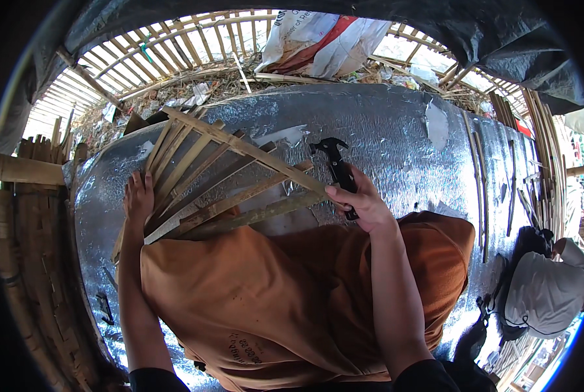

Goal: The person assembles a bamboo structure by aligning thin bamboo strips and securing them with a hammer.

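A fan-shaped frame of bamboo slats [197, 208] lies across the foil-faced mat in front of my lap. Its slats come together at the lower left, and one long cross strip [239, 145] runs over them from the upper left towards my right hand. Resting with fingers stretched out along the frame's left edge is my left hand [139, 196]. My right hand [364, 199] is closed around the handle of a black claw hammer [336, 163], head up. The right thumb is close to the strip's right end; whether it touches cannot be told.
Brown cloth [239, 281] covers my lap. Thin sticks [481, 189] lie on the silvery mat [396, 144] at right, near a grey-white bag [543, 294]. Bamboo planks [40, 261] stand at left. A white-red sack [318, 46] and litter lie beyond, before a slatted bamboo wall [194, 42].
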Demonstrator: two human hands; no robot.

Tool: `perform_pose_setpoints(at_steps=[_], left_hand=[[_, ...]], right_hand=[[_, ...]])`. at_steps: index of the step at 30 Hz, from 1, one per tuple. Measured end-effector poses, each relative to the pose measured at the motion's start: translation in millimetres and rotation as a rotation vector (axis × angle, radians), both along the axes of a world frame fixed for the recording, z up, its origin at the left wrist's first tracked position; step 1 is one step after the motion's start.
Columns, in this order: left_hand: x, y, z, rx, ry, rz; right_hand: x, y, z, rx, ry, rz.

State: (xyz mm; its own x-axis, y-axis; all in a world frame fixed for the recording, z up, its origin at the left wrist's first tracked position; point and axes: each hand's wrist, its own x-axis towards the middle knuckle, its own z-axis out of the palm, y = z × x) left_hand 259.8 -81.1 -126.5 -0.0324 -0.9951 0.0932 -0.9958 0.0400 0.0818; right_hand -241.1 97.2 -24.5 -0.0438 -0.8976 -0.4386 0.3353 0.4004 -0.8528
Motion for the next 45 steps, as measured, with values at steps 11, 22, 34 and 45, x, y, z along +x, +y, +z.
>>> perform_pose_setpoints(at_steps=[11, 22, 34, 45], left_hand=[[1, 1, 5, 0.001, 0.023, 0.025], [15, 29, 27, -0.077, 0.076, 0.106], [44, 78, 31, -0.127, 0.037, 0.243], [13, 116, 75, -0.226, 0.005, 0.240]], right_hand=[[1, -1, -1, -0.058, 0.003, -0.018], [18, -1, 15, -0.151, 0.015, 0.024], [46, -18, -9, -0.163, 0.097, 0.095], [48, -17, -18, -0.102, 0.007, 0.051]])
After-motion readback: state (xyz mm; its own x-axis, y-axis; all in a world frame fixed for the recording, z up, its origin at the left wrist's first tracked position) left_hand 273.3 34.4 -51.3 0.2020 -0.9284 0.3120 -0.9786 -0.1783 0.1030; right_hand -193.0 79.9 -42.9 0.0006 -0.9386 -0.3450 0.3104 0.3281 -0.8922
